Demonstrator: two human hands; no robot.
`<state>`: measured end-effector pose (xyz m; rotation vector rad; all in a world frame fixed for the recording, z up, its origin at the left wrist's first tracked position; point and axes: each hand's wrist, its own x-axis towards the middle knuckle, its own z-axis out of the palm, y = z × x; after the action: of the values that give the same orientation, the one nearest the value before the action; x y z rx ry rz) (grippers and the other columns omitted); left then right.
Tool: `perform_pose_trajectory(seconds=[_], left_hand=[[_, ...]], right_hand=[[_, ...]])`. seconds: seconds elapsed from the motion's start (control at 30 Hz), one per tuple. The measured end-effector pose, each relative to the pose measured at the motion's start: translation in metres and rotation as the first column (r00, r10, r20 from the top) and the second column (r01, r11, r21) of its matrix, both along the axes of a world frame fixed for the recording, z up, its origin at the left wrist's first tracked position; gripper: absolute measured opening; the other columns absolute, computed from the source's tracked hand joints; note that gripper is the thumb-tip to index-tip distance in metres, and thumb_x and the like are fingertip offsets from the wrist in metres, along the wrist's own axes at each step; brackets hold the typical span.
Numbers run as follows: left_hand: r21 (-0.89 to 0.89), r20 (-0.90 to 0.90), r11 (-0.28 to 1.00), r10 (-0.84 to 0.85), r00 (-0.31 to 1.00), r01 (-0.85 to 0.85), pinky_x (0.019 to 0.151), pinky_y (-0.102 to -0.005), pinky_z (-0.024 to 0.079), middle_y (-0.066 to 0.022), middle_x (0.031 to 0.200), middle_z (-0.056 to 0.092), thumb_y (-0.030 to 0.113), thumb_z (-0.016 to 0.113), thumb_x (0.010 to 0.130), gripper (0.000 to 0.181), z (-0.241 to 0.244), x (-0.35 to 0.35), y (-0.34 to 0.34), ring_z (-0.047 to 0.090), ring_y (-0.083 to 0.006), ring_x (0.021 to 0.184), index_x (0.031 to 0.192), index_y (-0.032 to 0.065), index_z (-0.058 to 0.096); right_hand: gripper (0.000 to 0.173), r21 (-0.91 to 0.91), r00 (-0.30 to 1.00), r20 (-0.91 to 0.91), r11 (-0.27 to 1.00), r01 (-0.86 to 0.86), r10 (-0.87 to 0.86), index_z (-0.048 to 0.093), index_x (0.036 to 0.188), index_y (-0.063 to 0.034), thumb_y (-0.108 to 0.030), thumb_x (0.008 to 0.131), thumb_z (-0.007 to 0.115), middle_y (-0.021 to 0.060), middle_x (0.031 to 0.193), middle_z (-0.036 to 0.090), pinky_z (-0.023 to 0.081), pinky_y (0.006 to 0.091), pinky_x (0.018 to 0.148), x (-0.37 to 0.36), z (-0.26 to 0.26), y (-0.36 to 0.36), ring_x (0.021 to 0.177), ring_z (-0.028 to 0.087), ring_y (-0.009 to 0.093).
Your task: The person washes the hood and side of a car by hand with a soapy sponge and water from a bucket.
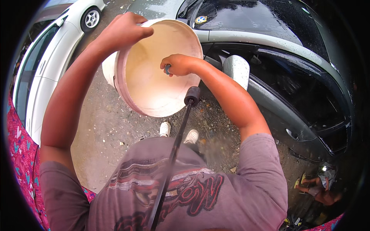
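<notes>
A large whitish plastic bucket (162, 43) is tilted before me, its open mouth towards the camera. My left hand (124, 31) grips its upper left rim, thumb over the edge. My right hand (179, 65) is in front of the bucket's mouth, fingers curled around a small blue-grey object (167, 69) that is mostly hidden; I cannot tell what it is. Pale, smooth inner walls show around the right hand. No water can be made out clearly inside.
A wet grey-green car (260, 37) stands close on the right, its side mirror (237, 70) near my right forearm. A white car (49, 69) is at the left. Wet gravelly ground (107, 127) lies below. A dark rod (179, 132) crosses the view. Another person (321, 187) is at the lower right.
</notes>
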<state>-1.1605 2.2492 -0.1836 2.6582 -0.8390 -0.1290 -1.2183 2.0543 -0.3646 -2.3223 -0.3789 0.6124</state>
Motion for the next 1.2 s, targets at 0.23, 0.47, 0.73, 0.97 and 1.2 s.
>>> perform_pose_trajectory(seconds=[0.23,0.47,0.73,0.97,1.2], left_hand=[[0.022,0.247,0.990,-0.137,0.959,0.136,0.094,-0.0483,0.060,-0.0283,0.101,0.077,0.038,0.072,0.081,0.052,0.030,-0.014,-0.004,0.076,-0.0435,0.098,0.118,0.0026,0.080],[0.125,0.078,0.991,-0.065,0.995,0.055,0.092,-0.0511,0.060,-0.0273,0.100,0.077,0.040,0.069,0.086,0.047,0.019,0.001,0.016,0.075,-0.0446,0.098,0.111,0.0028,0.081],[-0.043,-0.141,0.980,0.188,0.972,-0.196,0.094,-0.0476,0.058,-0.0280,0.105,0.078,0.035,0.066,0.088,0.046,-0.063,0.038,0.076,0.076,-0.0438,0.102,0.118,0.0038,0.080],[0.034,-0.226,0.864,0.496,0.839,-0.502,0.095,-0.0474,0.059,-0.0315,0.105,0.078,0.030,0.066,0.085,0.049,-0.136,0.013,0.147,0.078,-0.0434,0.103,0.121,-0.0006,0.079],[0.120,-0.071,0.833,0.550,0.832,-0.540,0.092,-0.0483,0.060,-0.0308,0.102,0.078,0.031,0.066,0.083,0.047,-0.134,-0.027,0.100,0.079,-0.0414,0.097,0.113,-0.0031,0.079]], right_hand=[[0.035,-0.022,0.804,0.502,0.925,0.380,-0.319,0.073,0.125,-0.0025,-0.008,0.094,0.059,0.0179,0.127,0.073,0.055,0.0443,0.097,0.132,-0.128,0.091,0.118,0.068,0.033],[0.032,0.240,0.952,-0.115,0.922,0.303,-0.283,0.070,0.124,0.0015,-0.008,0.095,0.060,0.0160,0.113,0.072,0.056,0.0373,0.085,0.128,-0.159,0.199,0.098,0.067,0.025],[0.031,0.780,0.776,-0.586,0.423,0.462,0.233,0.064,0.127,0.0065,0.000,0.097,0.058,0.0151,0.103,0.069,0.056,0.0274,0.073,0.043,-0.070,0.085,0.087,0.069,0.019],[0.034,0.834,0.477,-0.268,0.047,0.550,-0.837,0.065,0.132,0.0021,0.000,0.099,0.055,0.0229,0.121,0.074,0.062,0.0329,0.083,-0.217,0.033,-0.235,0.098,0.075,0.024],[0.064,0.717,-0.791,0.389,-0.384,0.582,-0.471,0.040,0.163,0.0033,-0.017,0.105,0.059,0.0305,0.162,0.047,0.039,0.0455,0.125,-0.359,-0.041,-0.478,0.148,0.051,0.041]])
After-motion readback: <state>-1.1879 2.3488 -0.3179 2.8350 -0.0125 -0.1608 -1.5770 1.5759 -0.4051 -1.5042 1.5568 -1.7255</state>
